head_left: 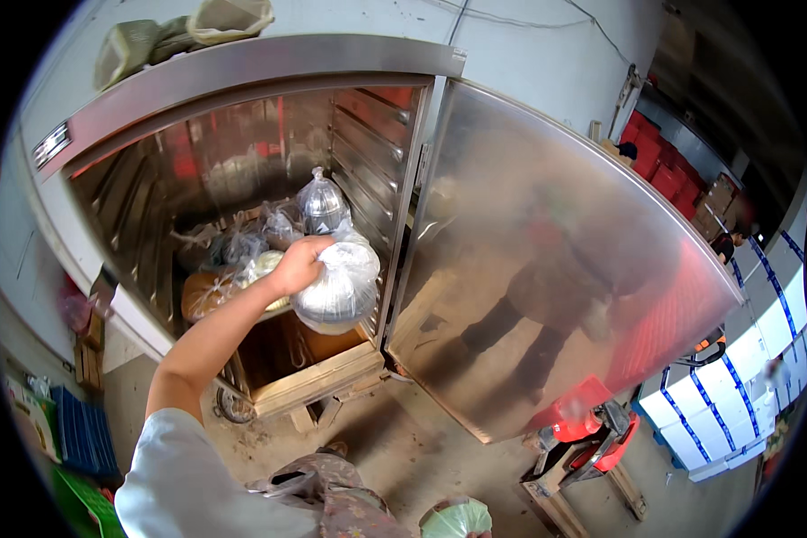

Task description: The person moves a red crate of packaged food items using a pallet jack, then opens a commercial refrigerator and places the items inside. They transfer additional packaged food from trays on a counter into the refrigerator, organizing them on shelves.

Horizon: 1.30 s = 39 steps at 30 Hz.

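My left hand (301, 265) grips the gathered neck of a clear plastic bag (339, 285) with a round, shiny metal container inside. It holds the bag in the mouth of an open stainless steel cabinet (233, 170). Behind it, a second bagged metal container (324, 204) stands among several knotted plastic bags (242, 242). A brown bagged bundle (208, 292) lies on the left of that load. At the lower edge, a pale green plastic-wrapped round thing (455, 517) shows. Just a sliver of my right hand (482, 534) is visible against it, seemingly holding it.
The cabinet's steel door (556, 260) is swung wide to the right, reaching low toward the floor. A wooden frame (318, 381) sits under the cabinet opening. Red-and-black equipment on wood (592, 439) and white boxes with blue straps (708, 412) stand at the right. Blue crates (85, 430) are left.
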Available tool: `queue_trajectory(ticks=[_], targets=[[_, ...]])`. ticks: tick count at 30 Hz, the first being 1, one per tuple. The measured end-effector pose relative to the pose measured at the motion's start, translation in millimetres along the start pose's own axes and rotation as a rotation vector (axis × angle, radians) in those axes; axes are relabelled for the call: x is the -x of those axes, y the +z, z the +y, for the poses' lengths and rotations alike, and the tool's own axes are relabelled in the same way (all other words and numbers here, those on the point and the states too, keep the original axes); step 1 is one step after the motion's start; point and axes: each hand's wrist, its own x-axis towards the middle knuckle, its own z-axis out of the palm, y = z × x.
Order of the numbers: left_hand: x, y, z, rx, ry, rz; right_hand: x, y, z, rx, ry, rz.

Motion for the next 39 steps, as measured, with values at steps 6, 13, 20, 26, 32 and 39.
queue_trajectory(ticks=[6, 13, 20, 26, 32, 39], targets=[[-69.9, -3.0, -143.9, -0.056, 0.036, -0.201, -35.3, 59.5, -69.3, 0.016, 0.11, -0.14], [-98.9, 34.9, -239.5, 0.021, -0.038, -0.171, -85.9, 84.7, -141.1, 0.094, 0.101, -0.286], [-74.6, 45.7, -270.2, -0.157, -0.168, -0.155, -174.2, 120.3, -179.2, 0.04, -0.28, -0.354], [-40.9, 9.1, -173.6, -0.58, -0.268, 0.004, -251.8, 162.4, -237.2, -0.004, -0.345, -0.507], [35.7, 15.2, -171.7, -0.716, -0.544, -0.285, -307.5, 192.7, -302.8, -0.023, -0.494, -0.635], [33.2, -3.1, -173.6, -0.561, -0.776, -0.651, -342.8, 268.1, -396.9, -0.004, -0.841, -0.84]])
